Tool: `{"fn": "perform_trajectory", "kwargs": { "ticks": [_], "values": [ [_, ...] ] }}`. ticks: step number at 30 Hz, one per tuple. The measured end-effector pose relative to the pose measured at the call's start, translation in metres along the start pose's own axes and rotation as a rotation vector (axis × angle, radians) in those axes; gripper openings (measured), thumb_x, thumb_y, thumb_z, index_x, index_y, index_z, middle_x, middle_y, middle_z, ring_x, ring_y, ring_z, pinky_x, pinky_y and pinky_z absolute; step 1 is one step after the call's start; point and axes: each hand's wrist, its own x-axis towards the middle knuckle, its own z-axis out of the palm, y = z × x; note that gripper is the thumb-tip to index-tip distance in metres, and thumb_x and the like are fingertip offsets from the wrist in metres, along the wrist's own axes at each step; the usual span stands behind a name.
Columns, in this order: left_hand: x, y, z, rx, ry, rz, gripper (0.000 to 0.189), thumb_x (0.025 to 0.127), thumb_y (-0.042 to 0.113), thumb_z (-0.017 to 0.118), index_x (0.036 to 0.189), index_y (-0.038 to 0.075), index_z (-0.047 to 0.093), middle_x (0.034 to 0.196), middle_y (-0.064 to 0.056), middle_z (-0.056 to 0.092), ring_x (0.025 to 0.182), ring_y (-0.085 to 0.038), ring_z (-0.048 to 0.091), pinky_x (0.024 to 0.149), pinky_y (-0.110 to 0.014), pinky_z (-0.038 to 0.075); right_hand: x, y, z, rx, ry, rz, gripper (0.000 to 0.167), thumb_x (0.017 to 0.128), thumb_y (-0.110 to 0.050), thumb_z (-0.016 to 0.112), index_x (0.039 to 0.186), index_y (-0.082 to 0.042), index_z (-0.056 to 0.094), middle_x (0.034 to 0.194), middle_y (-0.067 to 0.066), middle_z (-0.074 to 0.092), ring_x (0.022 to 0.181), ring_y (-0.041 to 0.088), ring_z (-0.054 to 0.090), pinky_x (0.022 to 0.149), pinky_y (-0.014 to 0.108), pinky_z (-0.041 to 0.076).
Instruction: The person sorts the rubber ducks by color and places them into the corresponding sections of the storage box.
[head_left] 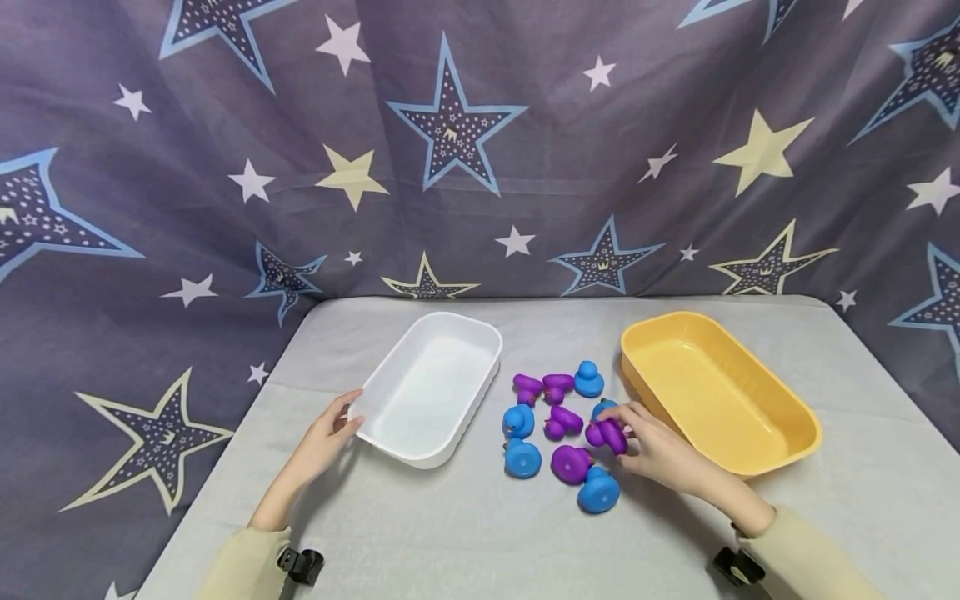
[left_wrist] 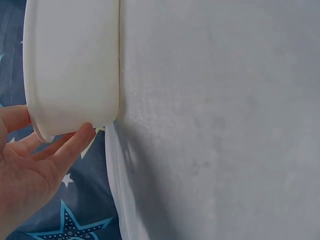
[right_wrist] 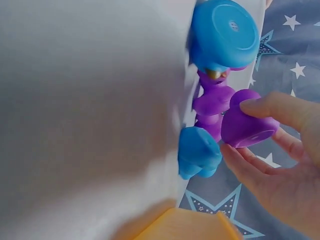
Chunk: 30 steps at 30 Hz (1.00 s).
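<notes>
My left hand [head_left: 327,435] grips the near left corner of a white plastic tray [head_left: 468,432], thumb and fingers on either side of its rim in the left wrist view. With the thumb and fingers of my right hand [head_left: 663,446] I pinch a purple rubber duck [right_wrist: 250,122]. In the right wrist view the duck appears apart from the table surface. A blue duck [head_left: 603,407] shows partly behind that hand. Further ducks lie just left of it, among them a purple duck [head_left: 572,464] and a blue duck [head_left: 598,490], both tipped over with their bases showing.
A yellow tray [head_left: 780,458] stands right of the ducks, close beyond my right hand. Between the two trays lie several more blue and purple ducks, including an upright blue duck [head_left: 588,381] at the back. Star-patterned cloth [head_left: 457,217] hangs behind the grey-covered table [head_left: 420,542].
</notes>
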Motion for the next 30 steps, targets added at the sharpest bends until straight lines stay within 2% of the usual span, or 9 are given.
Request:
{"fn": "perform_trajectory", "kwargs": {
  "ticks": [6, 13, 19, 25, 30],
  "values": [
    [0.0, -0.002, 0.001, -0.003, 0.007, 0.0, 0.045, 0.091, 0.011, 0.049, 0.13, -0.005, 0.035, 0.127, -0.029, 0.039, 0.11, -0.039, 0.046, 0.09, -0.045, 0.04, 0.011, -0.008, -0.001, 0.019, -0.022, 0.027, 0.049, 0.065, 0.005, 0.066, 0.11, -0.009, 0.051, 0.102, 0.006, 0.05, 0.088, 0.018, 0.054, 0.073, 0.036, 0.05],
    [0.0, -0.003, 0.0, -0.007, 0.004, -0.019, 0.046, 0.091, 0.012, 0.049, 0.131, -0.004, 0.034, 0.126, -0.029, 0.041, 0.107, -0.038, 0.048, 0.088, -0.043, 0.042, 0.026, -0.016, 0.001, 0.089, -0.083, 0.082, 0.048, 0.07, 0.003, 0.066, 0.113, -0.008, 0.049, 0.106, 0.011, 0.048, 0.093, 0.023, 0.05, 0.075, 0.038, 0.05],
    [0.0, -0.003, 0.0, -0.008, 0.004, -0.024, 0.046, 0.091, 0.012, 0.05, 0.132, -0.003, 0.034, 0.125, -0.028, 0.042, 0.105, -0.036, 0.049, 0.087, -0.038, 0.043, 0.04, -0.025, 0.004, 0.107, -0.099, 0.07, 0.048, 0.073, -0.001, 0.066, 0.116, -0.009, 0.048, 0.11, 0.013, 0.047, 0.097, 0.025, 0.05, 0.078, 0.043, 0.048],
    [0.001, -0.005, 0.0, -0.015, 0.002, -0.015, 0.046, 0.09, 0.011, 0.05, 0.131, -0.003, 0.035, 0.123, -0.027, 0.044, 0.104, -0.035, 0.05, 0.083, -0.026, 0.045, 0.053, -0.036, 0.007, 0.148, -0.104, 0.075, 0.047, 0.075, -0.002, 0.065, 0.117, -0.012, 0.048, 0.111, 0.01, 0.046, 0.099, 0.024, 0.051, 0.076, 0.039, 0.049],
    [0.001, -0.006, 0.001, -0.019, 0.004, -0.005, 0.045, 0.09, 0.01, 0.05, 0.13, -0.004, 0.036, 0.122, -0.028, 0.044, 0.102, -0.035, 0.05, 0.081, -0.022, 0.045, 0.063, -0.045, 0.008, 0.14, -0.099, 0.053, 0.047, 0.076, -0.003, 0.065, 0.118, -0.011, 0.047, 0.11, 0.009, 0.047, 0.098, 0.023, 0.051, 0.076, 0.035, 0.05]
  ]
}}
